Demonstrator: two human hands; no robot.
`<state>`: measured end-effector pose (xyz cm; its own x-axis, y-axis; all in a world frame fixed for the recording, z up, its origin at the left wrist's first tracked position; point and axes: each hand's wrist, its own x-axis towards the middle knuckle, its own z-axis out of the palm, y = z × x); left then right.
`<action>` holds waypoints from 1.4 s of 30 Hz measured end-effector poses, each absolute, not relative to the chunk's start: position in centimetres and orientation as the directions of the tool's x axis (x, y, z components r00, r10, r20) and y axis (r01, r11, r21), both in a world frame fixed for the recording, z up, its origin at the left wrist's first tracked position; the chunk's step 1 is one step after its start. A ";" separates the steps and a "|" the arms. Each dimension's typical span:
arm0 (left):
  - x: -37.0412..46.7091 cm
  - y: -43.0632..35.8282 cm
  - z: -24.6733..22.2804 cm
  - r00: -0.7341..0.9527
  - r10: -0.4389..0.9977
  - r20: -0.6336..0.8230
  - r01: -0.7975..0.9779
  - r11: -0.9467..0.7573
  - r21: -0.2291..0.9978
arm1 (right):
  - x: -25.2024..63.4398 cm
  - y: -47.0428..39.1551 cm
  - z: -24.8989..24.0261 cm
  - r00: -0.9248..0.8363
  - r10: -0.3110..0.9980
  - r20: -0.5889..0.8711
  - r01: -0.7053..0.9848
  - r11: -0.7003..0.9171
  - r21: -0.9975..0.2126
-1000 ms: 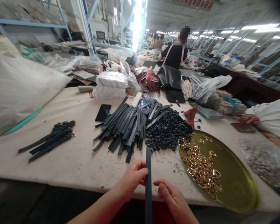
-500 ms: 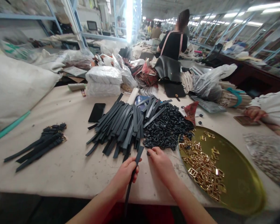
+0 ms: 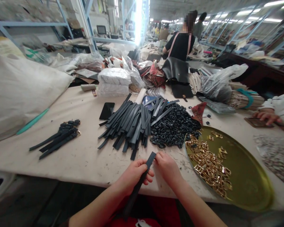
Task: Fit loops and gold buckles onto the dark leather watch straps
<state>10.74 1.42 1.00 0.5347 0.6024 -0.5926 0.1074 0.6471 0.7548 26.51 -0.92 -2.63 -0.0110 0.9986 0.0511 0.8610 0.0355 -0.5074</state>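
My left hand is closed round a flat black strap, thumb on top. One end of the strap points up toward my right hand and the other hangs down over the table edge. My right hand is pinched right at the strap's upper end, on a small black loop that its fingers mostly hide. Beyond my hands lies a heap of black straps, and beside it a pile of small black loops. A gold oval tray at the right holds many gold buckles.
Straps with buckles lie in a bunch at the left. A phone rests behind them. A big white sack stands far left. At the right, another person's hand touches a brown flat piece, near a clear bag.
My right hand has brought the small black loop from near the pile to the strap's end. My left hand has moved slightly right with the strap. The view has shifted.
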 end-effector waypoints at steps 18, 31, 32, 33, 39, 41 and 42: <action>9.9 -0.8 2.7 0.639 0.723 -0.262 0.619 -0.281 0.733 | 24.9 -6.8 -1.0 0.128 0.908 -0.399 -0.427 -0.312 -0.849; 13.3 0.6 0.3 0.644 0.682 -0.346 0.388 0.098 0.916 | 24.7 -5.4 -2.2 0.144 0.927 -0.347 -0.517 -0.229 -0.825; 13.6 1.0 0.0 0.640 0.697 -0.323 0.385 0.072 0.920 | 25.1 -5.5 -2.4 0.161 0.932 -0.324 -0.436 -0.227 -0.871; 13.7 1.4 -0.2 0.633 0.715 -0.297 0.379 0.048 0.924 | 26.0 -5.5 -2.4 0.178 0.940 -0.289 -0.324 -0.222 -0.920; 14.7 3.1 -0.7 0.579 0.693 -0.429 0.321 0.290 0.901 | 38.5 -2.4 -0.3 0.458 0.887 0.054 0.710 -0.329 -0.623; 15.2 2.9 -0.7 0.609 0.623 -0.491 0.289 0.402 0.869 | 41.9 -0.4 -0.1 0.477 0.874 0.097 0.775 -0.366 -0.515; 15.4 2.6 -0.7 0.617 0.606 -0.502 0.285 0.422 0.860 | 42.9 0.6 -0.2 0.464 0.881 0.098 0.802 -0.370 -0.470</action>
